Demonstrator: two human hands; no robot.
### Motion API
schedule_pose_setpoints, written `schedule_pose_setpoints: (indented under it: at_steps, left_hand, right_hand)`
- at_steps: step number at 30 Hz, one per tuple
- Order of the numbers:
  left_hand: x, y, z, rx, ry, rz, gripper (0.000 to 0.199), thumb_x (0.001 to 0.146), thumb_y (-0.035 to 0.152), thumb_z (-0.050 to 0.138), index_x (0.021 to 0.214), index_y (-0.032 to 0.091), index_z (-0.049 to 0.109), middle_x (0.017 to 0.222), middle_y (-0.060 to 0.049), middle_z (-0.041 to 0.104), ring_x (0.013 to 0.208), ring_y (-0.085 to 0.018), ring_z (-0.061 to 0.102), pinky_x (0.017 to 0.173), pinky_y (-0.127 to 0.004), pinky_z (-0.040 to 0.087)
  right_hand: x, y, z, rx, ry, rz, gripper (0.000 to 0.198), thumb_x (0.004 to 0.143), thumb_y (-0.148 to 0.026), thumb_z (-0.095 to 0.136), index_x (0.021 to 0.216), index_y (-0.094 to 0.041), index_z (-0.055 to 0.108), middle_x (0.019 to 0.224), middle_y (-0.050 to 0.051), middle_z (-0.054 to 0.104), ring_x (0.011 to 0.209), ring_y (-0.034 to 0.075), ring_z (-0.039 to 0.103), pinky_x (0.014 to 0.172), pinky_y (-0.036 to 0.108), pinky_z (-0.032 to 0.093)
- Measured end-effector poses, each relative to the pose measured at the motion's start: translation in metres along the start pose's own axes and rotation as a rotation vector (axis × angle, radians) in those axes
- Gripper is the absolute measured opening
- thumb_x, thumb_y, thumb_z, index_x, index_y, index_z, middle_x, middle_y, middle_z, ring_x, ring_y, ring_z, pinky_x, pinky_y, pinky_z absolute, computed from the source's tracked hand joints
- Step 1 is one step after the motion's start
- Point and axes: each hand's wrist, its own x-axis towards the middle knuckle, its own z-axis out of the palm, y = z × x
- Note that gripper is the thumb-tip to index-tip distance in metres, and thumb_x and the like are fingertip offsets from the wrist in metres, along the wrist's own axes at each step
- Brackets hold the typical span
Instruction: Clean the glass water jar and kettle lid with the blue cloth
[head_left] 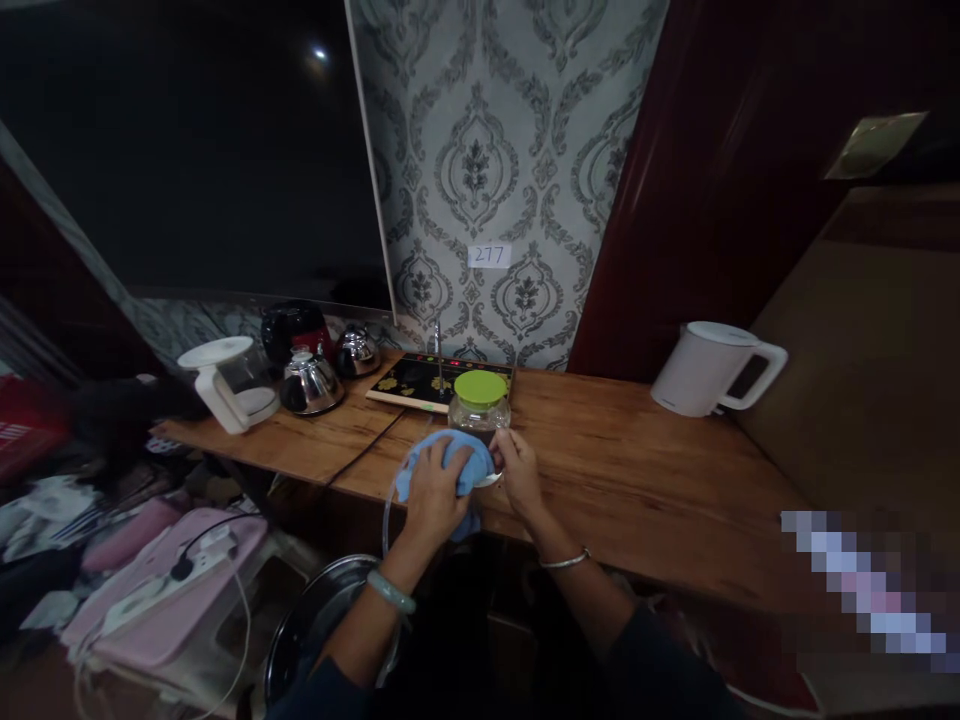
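Note:
A blue cloth (476,468) is bunched under my left hand (433,495), whose fingers curl over it near the front edge of the wooden table. My right hand (517,468) is closed in a pinch at the cloth's right side, close to a clear glass jar (498,414). What those fingertips grip, if anything, cannot be made out. The jar is upright with a green lid (481,387), and the cloth and my hands cover its lower part. Just behind it lies a black tea stove panel (409,378) with a thin metal spout (439,350).
To the left stand a glass pot with a white handle (225,400) and two shiny kettles (311,385). A white electric kettle (694,370) is at the right. Below the table edge are a metal basin (289,625) and a power strip (157,595) on a pink stool (135,640).

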Motion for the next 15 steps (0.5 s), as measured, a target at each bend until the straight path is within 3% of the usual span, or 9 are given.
schedule_pose_setpoints:
  at_steps: [3, 6, 8, 10, 12, 15]
  left_hand:
    - [-0.015, -0.004, -0.007, -0.259, -0.035, -0.119, 0.055, 0.066, 0.01, 0.061, 0.118, 0.025, 0.066, 0.117, -0.008, 0.066, 0.109, -0.028, 0.062, 0.095, -0.045, 0.052]
    - [-0.03, 0.001, -0.013, -0.55, -0.062, -0.28, 0.049, 0.067, 0.021, 0.068, 0.116, 0.023, 0.067, 0.113, -0.008, 0.071, 0.107, -0.029, 0.065, 0.097, -0.047, 0.052]
    - [-0.039, 0.013, -0.015, -0.728, -0.132, -0.366, 0.049, 0.068, 0.029, 0.073, 0.117, 0.022, 0.068, 0.114, -0.009, 0.072, 0.107, -0.031, 0.066, 0.098, -0.048, 0.052]
    - [-0.043, 0.031, -0.015, -0.89, -0.191, -0.436, 0.052, 0.072, 0.037, 0.075, 0.121, 0.022, 0.067, 0.115, -0.01, 0.072, 0.107, -0.03, 0.067, 0.097, -0.047, 0.053]
    - [-0.042, 0.049, -0.014, -1.035, -0.227, -0.483, 0.052, 0.078, 0.043, 0.071, 0.126, 0.022, 0.065, 0.118, -0.01, 0.072, 0.107, -0.03, 0.067, 0.094, -0.046, 0.055]
    - [-0.031, 0.063, -0.013, -1.141, -0.339, -0.412, 0.05, 0.084, 0.047, 0.067, 0.129, 0.025, 0.066, 0.122, -0.011, 0.07, 0.114, -0.03, 0.066, 0.093, -0.045, 0.056]
  right_hand:
    - [-0.01, -0.006, -0.014, -0.021, 0.055, -0.066, 0.037, 0.08, -0.059, 0.062, 0.082, -0.022, 0.063, 0.07, -0.001, 0.06, 0.066, 0.015, 0.055, 0.063, 0.028, 0.046]
    - [-0.037, -0.009, -0.029, -0.09, 0.176, -0.162, 0.034, 0.083, -0.053, 0.062, 0.101, -0.025, 0.064, 0.099, 0.004, 0.067, 0.092, 0.02, 0.062, 0.083, 0.034, 0.05]
    - [-0.062, -0.008, -0.035, -0.134, 0.083, -0.161, 0.038, 0.084, -0.052, 0.063, 0.113, -0.027, 0.063, 0.11, 0.006, 0.067, 0.104, 0.024, 0.062, 0.09, 0.037, 0.051]
    - [-0.086, -0.006, -0.036, -0.155, -0.137, -0.146, 0.061, 0.077, -0.051, 0.072, 0.132, -0.029, 0.055, 0.13, 0.008, 0.062, 0.121, 0.028, 0.058, 0.098, 0.041, 0.049]
    - [-0.103, -0.004, -0.038, -0.161, -0.252, -0.141, 0.081, 0.071, -0.047, 0.079, 0.143, -0.029, 0.046, 0.143, 0.01, 0.055, 0.132, 0.031, 0.051, 0.107, 0.044, 0.045]
    - [-0.108, -0.001, -0.049, -0.15, -0.151, -0.105, 0.075, 0.074, -0.041, 0.076, 0.141, -0.028, 0.046, 0.142, 0.01, 0.056, 0.133, 0.03, 0.051, 0.11, 0.045, 0.042]
